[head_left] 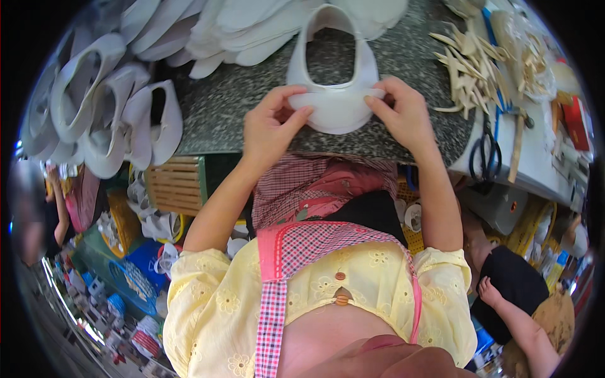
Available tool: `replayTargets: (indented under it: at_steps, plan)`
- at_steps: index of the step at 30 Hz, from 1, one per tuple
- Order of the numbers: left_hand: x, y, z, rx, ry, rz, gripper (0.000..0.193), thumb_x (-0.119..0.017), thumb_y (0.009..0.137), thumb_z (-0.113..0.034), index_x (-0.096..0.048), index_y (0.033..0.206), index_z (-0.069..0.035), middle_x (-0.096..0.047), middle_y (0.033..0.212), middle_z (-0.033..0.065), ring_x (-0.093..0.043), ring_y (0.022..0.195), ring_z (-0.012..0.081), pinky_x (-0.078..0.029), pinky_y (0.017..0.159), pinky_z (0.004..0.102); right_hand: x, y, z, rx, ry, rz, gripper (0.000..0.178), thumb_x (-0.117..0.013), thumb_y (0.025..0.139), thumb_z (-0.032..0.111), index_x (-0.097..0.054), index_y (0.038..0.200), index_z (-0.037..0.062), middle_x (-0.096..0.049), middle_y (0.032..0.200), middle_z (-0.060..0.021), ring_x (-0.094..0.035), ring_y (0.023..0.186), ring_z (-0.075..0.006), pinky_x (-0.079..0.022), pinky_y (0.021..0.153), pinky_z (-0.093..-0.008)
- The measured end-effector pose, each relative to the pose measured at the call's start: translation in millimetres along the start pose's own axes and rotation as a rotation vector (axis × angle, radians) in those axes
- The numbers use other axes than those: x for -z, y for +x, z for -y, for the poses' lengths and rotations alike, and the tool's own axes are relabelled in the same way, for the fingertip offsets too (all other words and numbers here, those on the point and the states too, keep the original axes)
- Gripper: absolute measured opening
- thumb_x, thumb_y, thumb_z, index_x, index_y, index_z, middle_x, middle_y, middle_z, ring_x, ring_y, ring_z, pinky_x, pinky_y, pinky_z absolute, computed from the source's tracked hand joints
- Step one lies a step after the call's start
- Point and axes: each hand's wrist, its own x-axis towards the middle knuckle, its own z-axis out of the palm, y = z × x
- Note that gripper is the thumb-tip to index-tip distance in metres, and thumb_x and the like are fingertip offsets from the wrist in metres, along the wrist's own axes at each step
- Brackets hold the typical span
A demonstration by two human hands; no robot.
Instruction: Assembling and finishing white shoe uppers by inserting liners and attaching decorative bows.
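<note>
A white shoe upper lies on the dark speckled tabletop before me, its oval opening away from me and its rounded toe near the table's front edge. Across the toe runs a white curved piece; whether it is separate or a fold of the upper I cannot tell. My left hand pinches the left end of this piece between thumb and fingers. At the right end, my right hand pinches it the same way. Both hands are closed and level with each other.
Several white shoe uppers overhang the table's left edge. Flat white pieces are piled behind them. Cream offcuts, black-handled scissors and a clear plastic bag lie at right. Another person's hand shows at lower right.
</note>
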Motion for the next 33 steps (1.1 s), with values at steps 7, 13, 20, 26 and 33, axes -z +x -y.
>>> replayTargets:
  at_steps: [7, 13, 20, 26, 33]
  plan:
    - [18, 26, 6, -0.381, 0.752, -0.091, 0.046, -0.069, 0.07, -0.015, -0.05, 0.109, 0.0, -0.055, 0.095, 0.011, -0.054, 0.083, 0.019, -0.043, 0.074, 0.0302, -21, 25, -6, -0.054, -0.339, 0.099, 0.022, -0.058, 0.066, 0.026, -0.063, 0.078, 0.0072, -0.061, 0.083, -0.015, -0.06, 0.079, -0.0306, -0.049, 0.066, -0.0409]
    - [8, 41, -27, -1.02, 1.244, 0.165, 0.061, -0.069, 0.067, -0.023, -0.045, 0.119, -0.005, -0.051, 0.108, 0.011, -0.044, 0.107, 0.0274, -0.03, 0.094, 0.0449, -13, 15, -7, -0.042, -0.374, 0.067, 0.028, -0.065, 0.062, 0.024, -0.064, 0.078, 0.0009, -0.06, 0.085, -0.0165, -0.061, 0.074, -0.0305, -0.049, 0.06, -0.0401]
    - [19, 65, -52, -0.85, 1.33, 0.57, 0.055, -0.068, 0.061, -0.017, -0.05, 0.111, -0.005, -0.052, 0.092, 0.0091, -0.045, 0.097, 0.0285, -0.029, 0.092, 0.0467, 0, 0, -3, -0.01, -0.493, -0.306, 0.073, -0.076, 0.047, 0.047, -0.049, 0.097, 0.001, -0.053, 0.086, -0.0133, -0.059, 0.078, -0.0283, -0.048, 0.062, -0.0359]
    - [9, 34, -96, -0.752, 0.847, 0.671, 0.041, -0.07, 0.057, -0.013, -0.055, 0.093, -0.001, -0.049, 0.08, 0.0115, -0.044, 0.087, 0.0312, -0.033, 0.086, 0.045, 7, -23, 11, 0.11, 0.587, -0.282, 0.064, -0.076, 0.056, 0.041, -0.052, 0.099, 0.0002, -0.058, 0.089, -0.0105, -0.057, 0.082, -0.0188, -0.045, 0.072, -0.0302]
    - [-6, 11, -95, -1.538, 1.015, 0.215, 0.032, -0.067, 0.069, -0.014, -0.058, 0.098, -0.003, -0.055, 0.1, 0.0148, -0.046, 0.101, 0.0321, -0.035, 0.086, 0.0486, 39, -61, 40, 0.38, 0.496, -0.332, 0.023, -0.062, 0.076, 0.01, -0.055, 0.095, -0.001, -0.06, 0.08, -0.0039, -0.055, 0.073, -0.0101, -0.044, 0.066, -0.0263]
